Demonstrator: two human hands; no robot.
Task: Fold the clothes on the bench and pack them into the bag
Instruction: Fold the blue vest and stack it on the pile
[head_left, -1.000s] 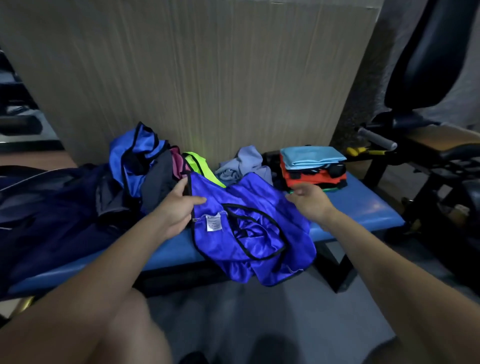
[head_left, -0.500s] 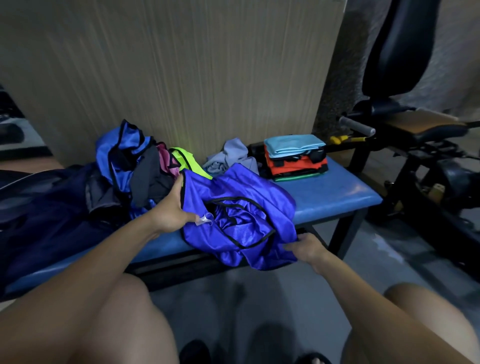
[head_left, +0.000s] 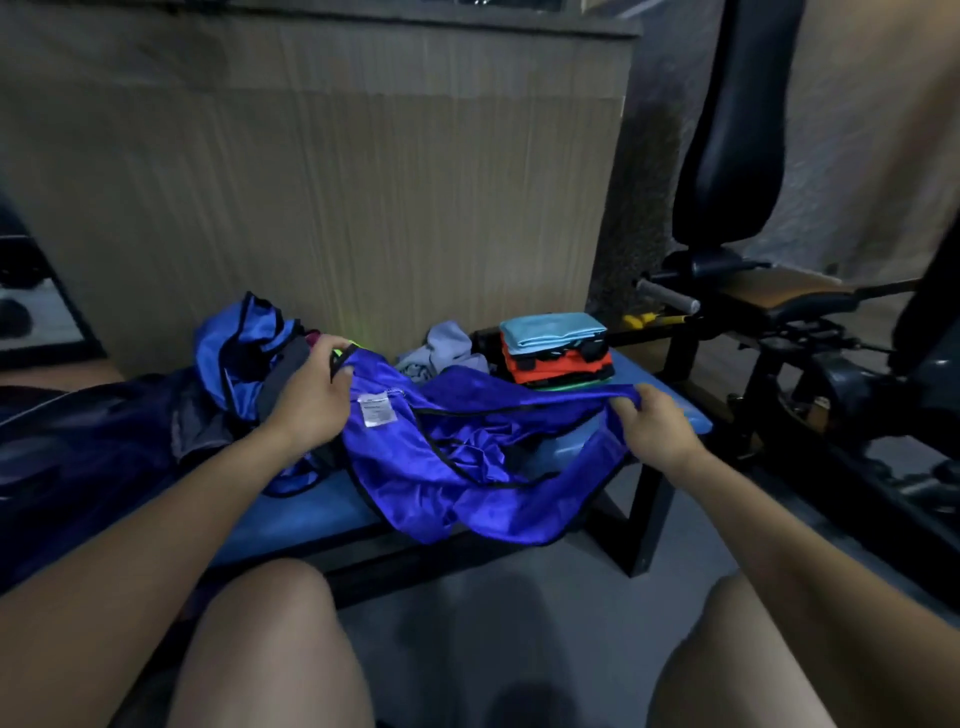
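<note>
Since the earlier frame, the blue jersey (head_left: 467, 447) has been pulled out wider: its right edge, then gathered low at the worktop's front, is now lifted and drawn toward the right of the frame, and the upper edge is stretched almost taut between both hands. At centre frame the garment is held partly off the blue worktop (head_left: 332, 512), with its lower folds draped over the front edge.

The cloth is judged to be light, thin and glossy, hence slippery and quick to slump; it is best taken at the black-trimmed seams, where the binding offers purchase. A white label (head_left: 377, 409) marks the neck area and serves as a guide for squaring the fold.

The left hand (head_left: 311, 400) is clamped on the collar trim, its fingers (head_left: 340, 347) curled over the edge. The right hand (head_left: 652, 428) pinches the opposite edge, fingers closed on the fabric.

Behind the left hand, an unfolded heap (head_left: 244, 353) of blue and dark clothes is seen, with a grey garment (head_left: 447, 348) beyond the jersey. Further right, a folded stack (head_left: 556, 351) in pale blue, orange and green rests on the worktop. At the left edge, a dark bag (head_left: 78, 441) lies open. Gym equipment (head_left: 727, 156) fills the right side.
</note>
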